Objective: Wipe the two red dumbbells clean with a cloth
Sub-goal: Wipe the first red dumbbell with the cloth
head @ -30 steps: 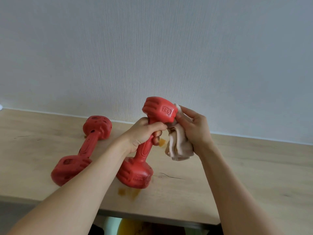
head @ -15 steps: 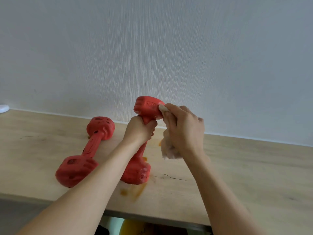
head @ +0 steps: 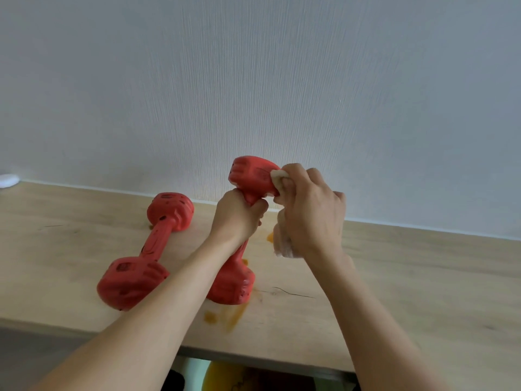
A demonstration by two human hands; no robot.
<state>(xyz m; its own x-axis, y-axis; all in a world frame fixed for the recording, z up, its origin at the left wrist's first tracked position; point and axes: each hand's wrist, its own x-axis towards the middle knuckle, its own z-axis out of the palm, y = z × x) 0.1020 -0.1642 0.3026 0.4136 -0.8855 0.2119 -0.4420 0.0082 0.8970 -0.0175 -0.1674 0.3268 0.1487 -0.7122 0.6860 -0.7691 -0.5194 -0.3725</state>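
at the far left edge we see a small white object [head: 8, 180] on the wooden table [head: 408, 277], cut off by the frame, against the pale textured wall [head: 253, 80]. next comes the lying dumbbell [head: 149, 249], red, flat on the table with one head near us and the other toward the wall; dark specks show on its far head and handle, and nothing touches it. just beside it on the right we find our left hand [head: 235, 218], fingers curled tight round the handle of the held dumbbell [head: 248, 176], gripping it just under the upper head. this dumbbell stands tilted, its lower head resting on the table near the front edge and its upper head raised in front of the wall. orange smears [head: 225, 316] lie on the wood just in front of the lower head, and another small orange spot shows between the two hands. further right, our right hand [head: 310, 213] is bunched round a beige cloth [head: 283, 244], with the fingertips pressing a fold of it against the right side of the upper head; the rest of the cloth hangs below the palm, clear of the table. a thin dark crack [head: 293, 293] marks the wood to the right of the lower head.
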